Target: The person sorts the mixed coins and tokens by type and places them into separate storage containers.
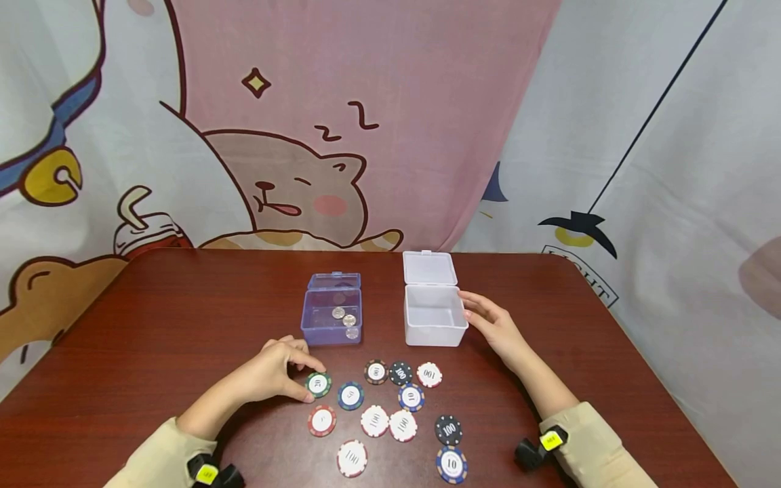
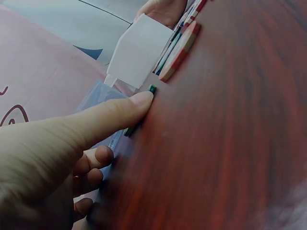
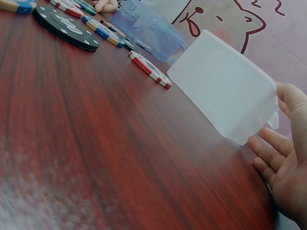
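Reddish-brown wooden table (image 1: 171, 325), cartoon curtain behind. I see my left hand (image 1: 274, 373) pinching the round green-and-white poker chip (image 1: 318, 384) marked 20, flat on the table left of the other scattered chips, just before the open translucent blue box (image 1: 332, 317) holding coins. My right hand (image 1: 497, 325), fingers relaxed, rests against the open white plastic box (image 1: 434, 315).

Soft, even light fills the head view, with faint shadows under the hands and mild bending at the edges. In both wrist views the glossy reddish-brown wooden table (image 3: 96, 143) blurs close to the lens, bottom corners hazy.
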Demonstrator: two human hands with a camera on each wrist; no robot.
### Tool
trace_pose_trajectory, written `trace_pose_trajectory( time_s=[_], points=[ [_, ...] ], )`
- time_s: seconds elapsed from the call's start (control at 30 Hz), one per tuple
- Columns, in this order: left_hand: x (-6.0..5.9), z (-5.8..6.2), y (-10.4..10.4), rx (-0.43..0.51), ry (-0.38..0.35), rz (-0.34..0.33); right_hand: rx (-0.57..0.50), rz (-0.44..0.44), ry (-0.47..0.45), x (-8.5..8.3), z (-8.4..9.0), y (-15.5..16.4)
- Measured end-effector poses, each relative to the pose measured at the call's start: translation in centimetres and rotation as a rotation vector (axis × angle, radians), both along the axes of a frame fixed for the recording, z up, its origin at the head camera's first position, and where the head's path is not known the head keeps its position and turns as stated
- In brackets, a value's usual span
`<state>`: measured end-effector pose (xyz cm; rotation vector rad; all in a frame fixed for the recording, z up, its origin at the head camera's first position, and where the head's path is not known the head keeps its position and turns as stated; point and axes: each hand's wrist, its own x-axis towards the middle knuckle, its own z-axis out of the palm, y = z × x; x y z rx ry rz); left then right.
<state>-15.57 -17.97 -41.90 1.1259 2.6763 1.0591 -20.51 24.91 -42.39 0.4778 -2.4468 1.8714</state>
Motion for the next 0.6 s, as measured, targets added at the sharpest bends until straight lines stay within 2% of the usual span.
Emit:
trace_pose_trajectory(
  time_s=[0.2, 0.43, 0.6],
  points=[
    [-0.02, -0.11, -0.11, 0.052, 0.033, -0.027, -0.005, -0.002, -0.013, 0.05, 0.01, -0.07],
    [-0.04, 0.10, -0.06, 0.058, -0.045, -0.017, 0.000, -0.002, -0.023, 0.00, -0.20, -0.04],
    [0.11, 0.35, 0.29, 0.106, -0.108, -0.041, 0.008, -0.005, -0.019, 0.00, -0.17, -0.01]
  ],
)
